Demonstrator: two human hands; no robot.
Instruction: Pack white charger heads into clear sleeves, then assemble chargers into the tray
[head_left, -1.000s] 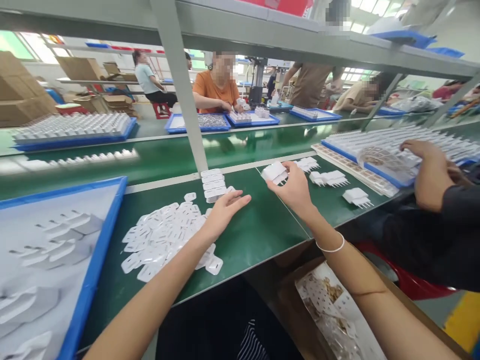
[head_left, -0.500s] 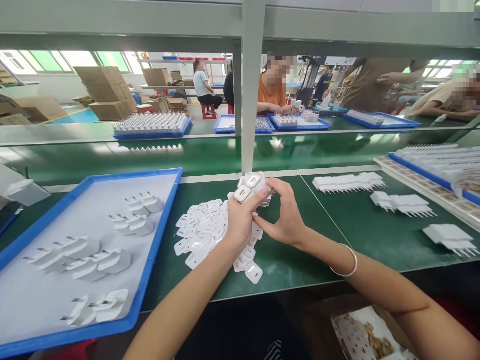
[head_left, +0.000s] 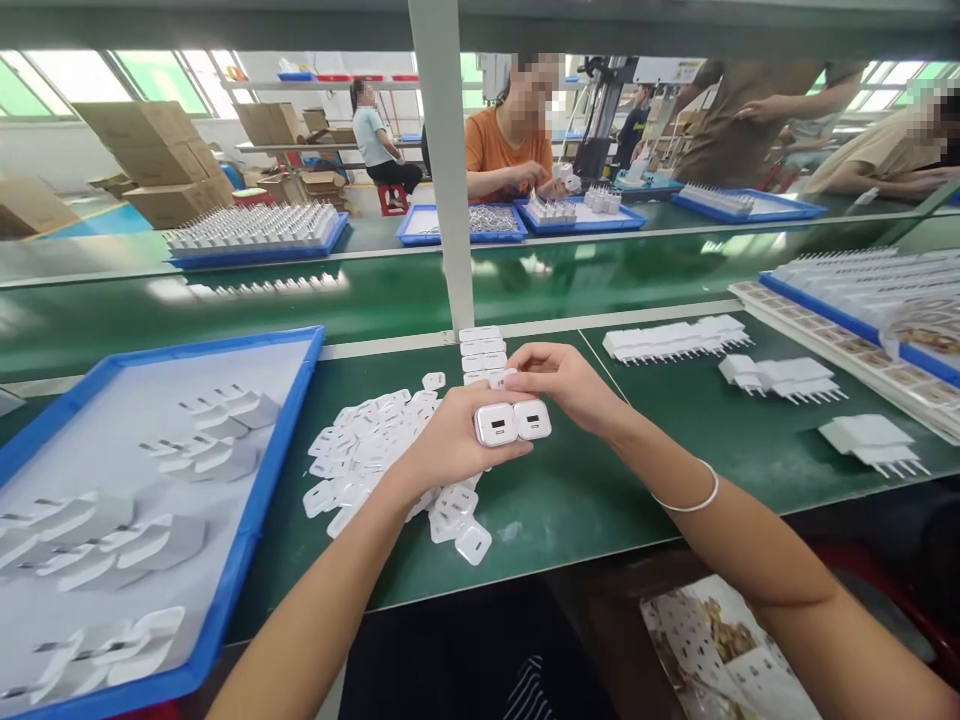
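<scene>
My left hand (head_left: 450,430) is wrapped around white plug chargers; two of them (head_left: 496,426) show their port faces toward me, side by side. Just above these, the thumb and fingers of my right hand (head_left: 562,385) pinch a small white cover piece (head_left: 500,379), partly hidden by the fingers. Behind the hands, a short stack of white charger blocks (head_left: 482,348) sits on the green table (head_left: 585,500). A loose pile of flat white covers with slots (head_left: 367,440) lies beside and under my left hand.
At left, a blue-rimmed tray (head_left: 289,440) holds white plugs with pins up. Rows of white plugs (head_left: 675,340) lie at right, near another loaded blue tray (head_left: 832,310). A grey post (head_left: 442,180) rises at the back. Beyond it, a person in orange (head_left: 510,150) works.
The chargers in my left hand have turned, so two port faces now point at me. My right hand has closed on a small white cover. The camera view has shifted to the right.
</scene>
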